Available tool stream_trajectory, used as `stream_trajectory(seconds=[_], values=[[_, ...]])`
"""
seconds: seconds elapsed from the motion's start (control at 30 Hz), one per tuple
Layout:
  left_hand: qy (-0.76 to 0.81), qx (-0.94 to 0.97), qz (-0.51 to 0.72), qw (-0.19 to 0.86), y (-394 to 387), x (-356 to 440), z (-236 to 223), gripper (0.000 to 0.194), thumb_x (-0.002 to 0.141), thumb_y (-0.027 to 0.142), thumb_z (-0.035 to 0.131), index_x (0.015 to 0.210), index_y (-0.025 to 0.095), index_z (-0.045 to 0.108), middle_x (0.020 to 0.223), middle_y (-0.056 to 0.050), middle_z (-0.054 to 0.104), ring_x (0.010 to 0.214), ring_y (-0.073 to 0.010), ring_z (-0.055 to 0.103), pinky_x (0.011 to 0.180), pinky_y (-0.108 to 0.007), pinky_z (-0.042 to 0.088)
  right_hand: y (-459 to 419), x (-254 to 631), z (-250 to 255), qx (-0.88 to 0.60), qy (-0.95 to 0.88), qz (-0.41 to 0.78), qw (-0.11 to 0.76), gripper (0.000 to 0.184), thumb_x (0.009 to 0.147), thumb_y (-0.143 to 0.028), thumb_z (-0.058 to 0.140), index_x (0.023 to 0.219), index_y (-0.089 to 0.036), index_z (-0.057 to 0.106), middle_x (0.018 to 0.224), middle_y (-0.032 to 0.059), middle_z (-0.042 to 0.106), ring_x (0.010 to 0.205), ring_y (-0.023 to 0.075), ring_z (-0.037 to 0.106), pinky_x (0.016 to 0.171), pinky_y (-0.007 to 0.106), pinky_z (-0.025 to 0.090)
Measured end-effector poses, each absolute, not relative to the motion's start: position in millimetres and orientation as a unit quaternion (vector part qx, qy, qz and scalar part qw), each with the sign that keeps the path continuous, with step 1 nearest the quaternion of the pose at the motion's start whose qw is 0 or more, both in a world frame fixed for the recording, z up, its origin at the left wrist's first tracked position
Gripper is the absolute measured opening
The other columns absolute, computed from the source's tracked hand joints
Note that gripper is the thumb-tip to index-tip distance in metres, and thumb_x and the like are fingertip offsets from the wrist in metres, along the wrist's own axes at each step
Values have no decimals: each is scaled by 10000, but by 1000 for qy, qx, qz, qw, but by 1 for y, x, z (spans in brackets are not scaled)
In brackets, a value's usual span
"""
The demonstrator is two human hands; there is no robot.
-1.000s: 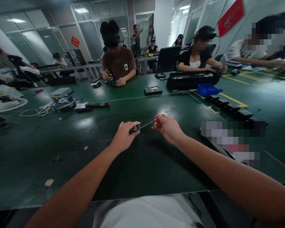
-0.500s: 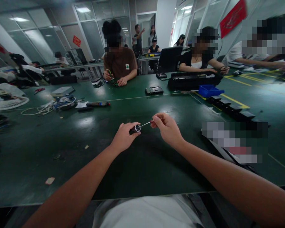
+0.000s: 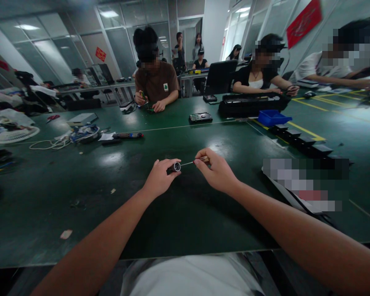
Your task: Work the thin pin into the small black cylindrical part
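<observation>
Between the thumb and fingers of my left hand is a small dark cylindrical part, its pale-rimmed round end facing me. My right hand is closed around the reddish handle of a screwdriver. The thin metal shaft points left and its tip meets the side of the cylinder; whether it sits in a screw I cannot tell. Both hands are above the green tabletop.
Beyond my hands lies a hard drive. To the left are tangled cables and a pen-shaped electric tool. A blue bin and a row of black trays stand right. Co-workers sit across the table.
My right fingers have shifted on the screwdriver handle, and more of the handle shows now. My left hand with the cylinder has moved very slightly left.
</observation>
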State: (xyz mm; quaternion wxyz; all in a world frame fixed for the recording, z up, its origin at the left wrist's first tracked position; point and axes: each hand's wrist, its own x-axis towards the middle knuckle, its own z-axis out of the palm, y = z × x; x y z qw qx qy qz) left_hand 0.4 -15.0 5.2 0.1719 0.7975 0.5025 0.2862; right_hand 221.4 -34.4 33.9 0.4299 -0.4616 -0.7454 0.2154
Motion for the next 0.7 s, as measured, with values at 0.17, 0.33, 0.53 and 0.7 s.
stream_trajectory(seconds=[0.17, 0.33, 0.53, 0.7], values=[[498, 800, 282, 178, -16, 1, 3, 376, 878, 273, 677, 1251, 300, 637, 1213, -39, 674, 1167, -258, 582, 1176, -609, 211, -31, 224, 34, -508, -732, 209, 402, 406, 1011, -438, 404, 837, -201, 684, 607, -2, 614, 595, 163, 598, 597, 300, 397], [498, 803, 279, 174, -15, 0, 3, 358, 879, 265, 670, 1235, 293, 644, 1205, -39, 677, 1144, -257, 589, 1157, -600, 252, -29, 223, 31, -487, -743, 223, 401, 283, 992, -341, 444, 1088, -194, 666, 851, 43, 728, 618, 160, 595, 592, 302, 410], [507, 799, 278, 167, -13, -3, 3, 352, 876, 250, 661, 1226, 289, 655, 1216, -53, 672, 1154, -264, 587, 1136, -574, 302, -32, 223, 31, -457, -764, 248, 382, 244, 955, -249, 471, 1119, -197, 643, 912, 51, 722, 766, 179, 642, 668, 304, 444], [503, 802, 271, 177, -13, -3, 0, 377, 878, 252, 663, 1251, 297, 640, 1243, -57, 662, 1193, -269, 569, 1176, -637, 192, -29, 223, 32, -497, -742, 265, 362, 370, 1017, -386, 386, 939, -189, 689, 649, 3, 634, 600, 157, 596, 602, 297, 416]])
